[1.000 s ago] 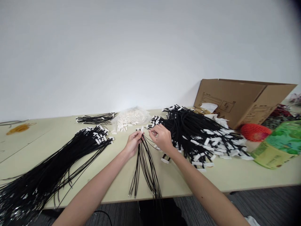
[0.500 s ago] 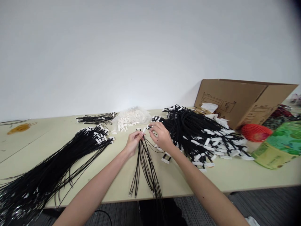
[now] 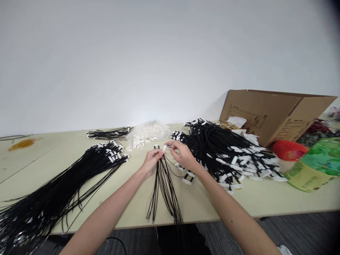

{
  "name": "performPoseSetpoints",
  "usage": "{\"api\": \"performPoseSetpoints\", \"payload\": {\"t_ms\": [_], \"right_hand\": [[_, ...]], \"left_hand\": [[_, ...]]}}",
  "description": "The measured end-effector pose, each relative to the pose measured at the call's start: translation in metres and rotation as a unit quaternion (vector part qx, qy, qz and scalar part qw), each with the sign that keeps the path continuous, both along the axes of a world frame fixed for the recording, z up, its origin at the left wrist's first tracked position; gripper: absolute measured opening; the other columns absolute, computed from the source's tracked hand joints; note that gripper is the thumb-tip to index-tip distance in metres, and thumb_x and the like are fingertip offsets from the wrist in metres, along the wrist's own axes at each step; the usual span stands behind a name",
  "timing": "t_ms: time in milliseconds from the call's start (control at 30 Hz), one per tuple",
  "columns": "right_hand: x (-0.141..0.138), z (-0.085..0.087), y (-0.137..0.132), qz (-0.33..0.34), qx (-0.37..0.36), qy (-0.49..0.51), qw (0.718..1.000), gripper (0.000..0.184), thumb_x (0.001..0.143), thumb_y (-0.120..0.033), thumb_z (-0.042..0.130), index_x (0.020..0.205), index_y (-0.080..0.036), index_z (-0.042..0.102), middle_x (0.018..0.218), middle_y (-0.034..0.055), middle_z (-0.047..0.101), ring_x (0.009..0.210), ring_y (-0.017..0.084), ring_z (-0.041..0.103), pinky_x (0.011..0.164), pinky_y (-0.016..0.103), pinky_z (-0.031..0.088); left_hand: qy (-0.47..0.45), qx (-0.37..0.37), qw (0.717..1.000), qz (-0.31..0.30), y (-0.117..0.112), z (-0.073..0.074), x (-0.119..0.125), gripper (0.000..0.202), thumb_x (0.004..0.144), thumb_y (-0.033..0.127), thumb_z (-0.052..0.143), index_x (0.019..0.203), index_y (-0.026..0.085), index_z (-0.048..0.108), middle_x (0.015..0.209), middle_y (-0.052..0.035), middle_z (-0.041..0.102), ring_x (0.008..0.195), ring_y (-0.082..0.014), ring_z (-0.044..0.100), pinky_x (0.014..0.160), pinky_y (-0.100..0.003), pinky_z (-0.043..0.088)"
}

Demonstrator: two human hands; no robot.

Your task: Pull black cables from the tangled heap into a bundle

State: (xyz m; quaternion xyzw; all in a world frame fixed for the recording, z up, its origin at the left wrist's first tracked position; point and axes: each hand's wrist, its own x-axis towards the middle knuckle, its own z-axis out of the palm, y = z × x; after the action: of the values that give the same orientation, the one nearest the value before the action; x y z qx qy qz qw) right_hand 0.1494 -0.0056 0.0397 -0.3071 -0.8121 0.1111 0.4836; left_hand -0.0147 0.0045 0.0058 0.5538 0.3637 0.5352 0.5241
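My left hand (image 3: 152, 159) is closed, thumb and fingers pinching a small white connector (image 3: 165, 147) at the top of a bundle of thin black wires (image 3: 168, 187). The wires hang down from it over the table's front edge. My right hand (image 3: 182, 154) is just to the right, its thumb and forefinger pinched on the end of one black wire close to the connector. That wire loops down below the hand. Another white connector (image 3: 156, 146) with black wire ends lies just beyond my left hand. The fingers hide exactly how the wire meets the connector.
A clear plastic bag of white connectors (image 3: 151, 130) lies behind my hands. Black wire piles sit on the left (image 3: 71, 173) and, with white ends, on the right (image 3: 209, 141). A cardboard box (image 3: 255, 113), red mesh (image 3: 289, 150) and green bag (image 3: 313, 166) occupy the right side.
My right hand has moved slightly left and down, bringing the wire end against the white connector. My left hand has stayed nearly in place, with the connector a little more upright.
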Motion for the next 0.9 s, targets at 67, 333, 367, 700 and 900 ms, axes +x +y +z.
{"api": "performPoseSetpoints", "payload": {"t_ms": [67,333,367,700,900], "right_hand": [[0.0007,-0.0005,0.0008,-0.001,0.005,-0.001,1.0,0.013,0.077,-0.009,0.041,0.07,-0.02,0.044,0.077,0.0037,0.057,0.085,0.017,0.055,0.079,0.031,0.041],[0.0005,0.0003,0.0015,0.007,-0.005,0.022,1.0,0.012,0.077,-0.012,0.042,0.067,-0.019,0.044,0.082,0.0048,0.06,0.083,0.016,0.056,0.078,0.03,0.042],[0.0,0.0004,0.0013,0.009,-0.008,0.029,1.0,0.011,0.076,-0.012,0.043,0.067,-0.019,0.044,0.085,0.0053,0.06,0.082,0.016,0.056,0.078,0.03,0.043],[-0.0001,-0.0021,0.0027,0.008,-0.009,0.044,0.999,0.009,0.078,-0.016,0.045,0.071,-0.018,0.05,0.091,0.0064,0.061,0.074,0.014,0.055,0.068,0.026,0.044],[0.0012,-0.0006,0.0022,0.01,0.001,0.027,1.0,0.01,0.079,-0.015,0.045,0.077,-0.017,0.055,0.084,0.0053,0.06,0.073,0.015,0.055,0.068,0.027,0.044]], "left_hand": [[0.001,-0.002,1.0,0.0,-0.0008,0.0003,0.0005,0.02,0.065,0.034,0.068,0.069,0.014,0.067,0.059,0.0,0.055,0.059,-0.01,0.046,0.059,-0.022,0.033],[-0.014,-0.016,1.0,-0.003,-0.0017,0.0019,0.0018,0.022,0.063,0.034,0.069,0.068,0.013,0.067,0.059,-0.0002,0.055,0.059,-0.01,0.046,0.058,-0.022,0.033],[-0.014,-0.015,1.0,-0.003,-0.0015,0.0018,0.0018,0.022,0.063,0.034,0.07,0.068,0.013,0.067,0.06,-0.0004,0.056,0.059,-0.01,0.046,0.058,-0.022,0.033],[-0.007,-0.01,1.0,-0.005,-0.0009,0.0006,0.0019,0.022,0.062,0.035,0.07,0.067,0.014,0.067,0.06,-0.0009,0.056,0.058,-0.011,0.047,0.059,-0.023,0.033],[-0.004,-0.003,1.0,-0.007,-0.0008,-0.0012,0.0013,0.02,0.065,0.034,0.068,0.068,0.014,0.067,0.059,0.0,0.055,0.058,-0.01,0.046,0.059,-0.022,0.032]]}}
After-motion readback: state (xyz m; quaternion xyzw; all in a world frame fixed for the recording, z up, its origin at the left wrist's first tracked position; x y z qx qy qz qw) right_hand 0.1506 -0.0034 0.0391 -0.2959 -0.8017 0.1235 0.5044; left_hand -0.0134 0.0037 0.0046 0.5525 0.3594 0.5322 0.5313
